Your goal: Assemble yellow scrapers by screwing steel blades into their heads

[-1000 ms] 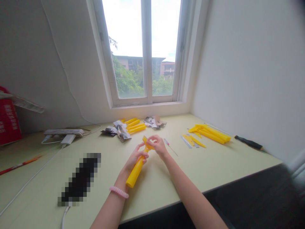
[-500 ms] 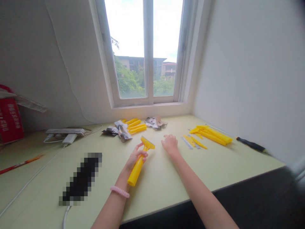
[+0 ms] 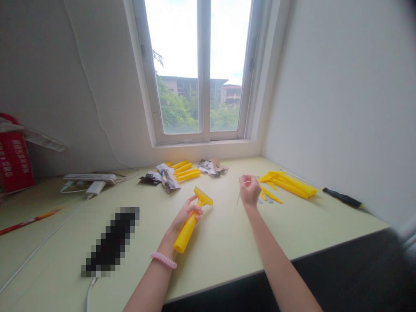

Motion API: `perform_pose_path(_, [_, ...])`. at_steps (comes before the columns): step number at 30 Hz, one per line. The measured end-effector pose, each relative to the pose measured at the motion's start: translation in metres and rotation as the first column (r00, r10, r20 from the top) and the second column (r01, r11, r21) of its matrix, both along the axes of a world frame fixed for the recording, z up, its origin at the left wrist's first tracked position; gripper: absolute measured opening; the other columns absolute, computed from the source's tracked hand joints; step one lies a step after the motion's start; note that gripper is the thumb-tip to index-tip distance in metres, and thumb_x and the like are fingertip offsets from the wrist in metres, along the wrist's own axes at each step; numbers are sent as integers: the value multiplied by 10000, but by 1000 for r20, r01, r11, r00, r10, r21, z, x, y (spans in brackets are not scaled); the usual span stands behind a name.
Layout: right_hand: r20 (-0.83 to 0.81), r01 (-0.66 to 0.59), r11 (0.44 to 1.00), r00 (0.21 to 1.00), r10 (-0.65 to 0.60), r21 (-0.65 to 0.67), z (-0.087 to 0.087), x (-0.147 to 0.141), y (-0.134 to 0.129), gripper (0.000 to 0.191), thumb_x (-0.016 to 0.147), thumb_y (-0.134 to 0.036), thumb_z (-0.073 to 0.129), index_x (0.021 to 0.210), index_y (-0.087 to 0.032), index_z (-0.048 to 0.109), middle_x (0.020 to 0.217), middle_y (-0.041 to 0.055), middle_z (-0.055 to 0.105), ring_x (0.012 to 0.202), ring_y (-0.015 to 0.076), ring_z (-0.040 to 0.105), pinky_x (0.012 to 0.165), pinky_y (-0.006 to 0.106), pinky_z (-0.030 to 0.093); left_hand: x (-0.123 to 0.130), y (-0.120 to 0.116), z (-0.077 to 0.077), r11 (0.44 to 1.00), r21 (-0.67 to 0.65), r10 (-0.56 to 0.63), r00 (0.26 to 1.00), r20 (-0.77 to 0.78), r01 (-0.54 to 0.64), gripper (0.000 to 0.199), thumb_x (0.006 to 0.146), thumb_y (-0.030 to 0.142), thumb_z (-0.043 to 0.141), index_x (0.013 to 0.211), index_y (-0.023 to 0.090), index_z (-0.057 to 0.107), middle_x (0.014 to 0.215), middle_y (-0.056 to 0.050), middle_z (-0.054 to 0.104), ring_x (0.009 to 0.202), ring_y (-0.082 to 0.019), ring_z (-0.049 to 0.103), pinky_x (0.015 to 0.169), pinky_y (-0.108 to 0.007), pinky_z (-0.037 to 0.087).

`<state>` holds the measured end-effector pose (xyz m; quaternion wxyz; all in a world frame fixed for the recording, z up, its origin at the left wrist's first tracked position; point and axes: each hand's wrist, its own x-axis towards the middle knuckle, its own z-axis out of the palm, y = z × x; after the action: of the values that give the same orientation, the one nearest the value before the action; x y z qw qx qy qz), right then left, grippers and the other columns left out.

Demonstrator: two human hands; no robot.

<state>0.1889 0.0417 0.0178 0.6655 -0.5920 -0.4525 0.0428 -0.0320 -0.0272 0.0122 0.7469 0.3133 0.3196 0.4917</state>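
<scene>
Yellow plastic scraper (image 3: pixel 190 223), metal-edged head pointing forward, gripped by its handle in the left hand (image 3: pixel 186 215), fingers wrapped round, over the counter (image 3: pixel 221 260); pink coil bracelet (image 3: pixel 164 260) on that wrist. Right hand (image 3: pixel 250 190) lifted, fingertips pinched together on nothing visible, near a heap of yellow scraper parts (image 3: pixel 289 185).
</scene>
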Motion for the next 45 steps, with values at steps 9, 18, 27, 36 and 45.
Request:
perform_pose_path(9, [-282,-514,770,728,625,380,6,-16,-18,229,703,-287,619,865,-171,506,766,19,615,661,144,621,679,355,514,-1,1,-1,999,32,33,998,-53,-31,676,614,-1,511,1210,200,264,766,-24,521,465,-33,432,400,-116,302])
perform_pose_path(18, [-68,-621,715,738,672,323,9,-46,-44,123,758,-251,563,839,-189,493,779,27,610,694,148,621,694,340,519,-1,0,0,998,32,47,996,-70,-45,685,607,10,527,1215,199,273,765,-30,531,468,-37,439,406,-122,301])
perform_pose_path(27, [-49,-646,697,721,691,311,10,-46,-50,119,758,-250,558,841,-192,494,787,29,603,708,153,618,707,359,524,-1,2,-3,998,44,47,996,-75,-44,692,598,14,548,1216,190,291,684,6,508,466,-44,442,408,-127,301])
perform_pose_path(36, [-42,-647,695,722,691,315,11,-47,-51,109,759,-235,560,838,-189,500,784,28,599,702,149,615,695,348,522,-2,4,-5,998,56,22,998,-67,-19,670,604,7,535,1204,195,304,696,-7,518,464,-50,448,401,-128,303])
perform_pose_path(45, [-48,-658,684,709,704,315,10,-47,-50,126,754,-255,568,839,-193,500,794,30,609,696,150,618,694,354,523,-3,4,-5,999,46,28,998,-53,-26,670,586,7,564,1186,200,338,750,-17,531,475,-46,451,402,-133,308])
